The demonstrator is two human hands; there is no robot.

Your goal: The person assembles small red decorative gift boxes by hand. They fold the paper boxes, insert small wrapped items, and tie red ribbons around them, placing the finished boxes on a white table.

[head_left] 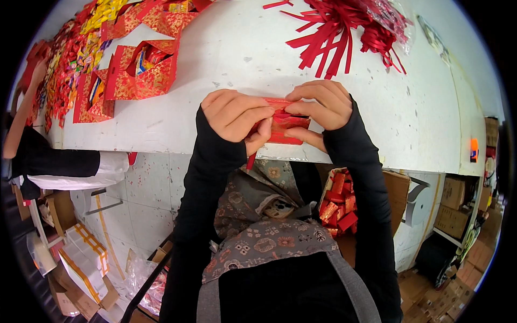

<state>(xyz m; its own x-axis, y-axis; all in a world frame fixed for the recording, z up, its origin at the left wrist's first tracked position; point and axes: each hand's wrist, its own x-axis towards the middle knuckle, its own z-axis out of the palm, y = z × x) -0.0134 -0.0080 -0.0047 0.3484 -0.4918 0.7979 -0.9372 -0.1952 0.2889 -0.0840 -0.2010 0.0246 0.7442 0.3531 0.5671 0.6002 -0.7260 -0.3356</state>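
At the table's near edge, both my hands work on a small red box [288, 138] made of card. My left hand [234, 116] is closed at its left end, thumb and fingers pinched together. A short red ribbon end [251, 161] hangs below that hand. My right hand [323, 110] grips the right end, thumb on the near side and fingers over the top. Between the fingertips a dark red strip crosses the box's top; whether it is ribbon or a flap I cannot tell.
Red ribbons [344, 32] lie loose at the far right. Open red-and-gold boxes [142, 72] with wrapped sweets stand at the far left, beside a sweets pile [62, 81]. A co-worker's arm [27, 107] reaches in there. A carton [396, 199] of red boxes [340, 202] stands below the table.
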